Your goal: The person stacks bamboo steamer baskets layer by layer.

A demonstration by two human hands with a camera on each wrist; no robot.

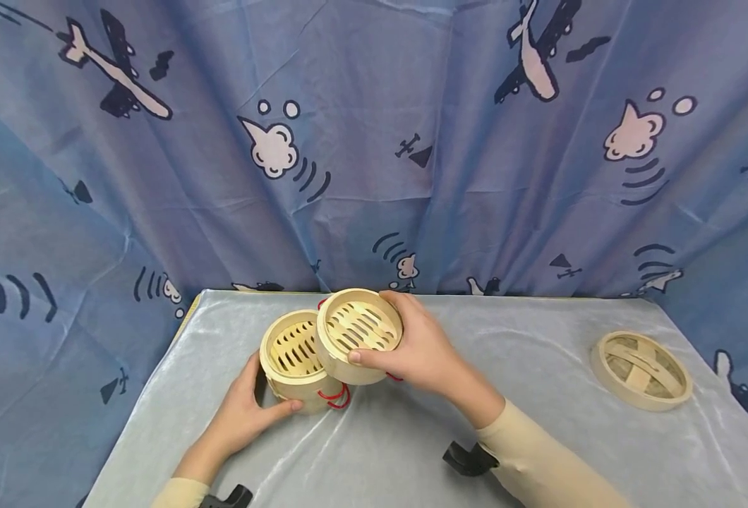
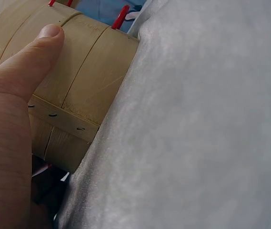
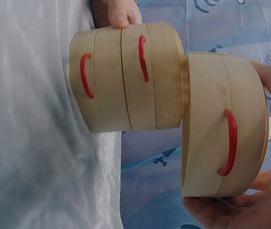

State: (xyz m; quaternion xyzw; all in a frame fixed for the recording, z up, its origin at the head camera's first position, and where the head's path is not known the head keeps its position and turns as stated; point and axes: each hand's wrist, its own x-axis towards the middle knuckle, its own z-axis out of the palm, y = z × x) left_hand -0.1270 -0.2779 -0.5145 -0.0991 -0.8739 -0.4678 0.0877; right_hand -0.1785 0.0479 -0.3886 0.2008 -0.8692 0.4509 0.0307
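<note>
Gripping: right hand (image 1: 420, 347), raised basket (image 1: 360, 330); left hand (image 1: 245, 415), 2-tier stack (image 1: 296, 361) toward surface (image 1: 507, 353) left edge. Likely light, stiff; grasp sidewalls (image 3: 205, 114).

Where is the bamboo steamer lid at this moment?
In the head view, the lid lies toward the right end of the grey cloth, to the right of the right hand and the bamboo basket it holds.
</note>
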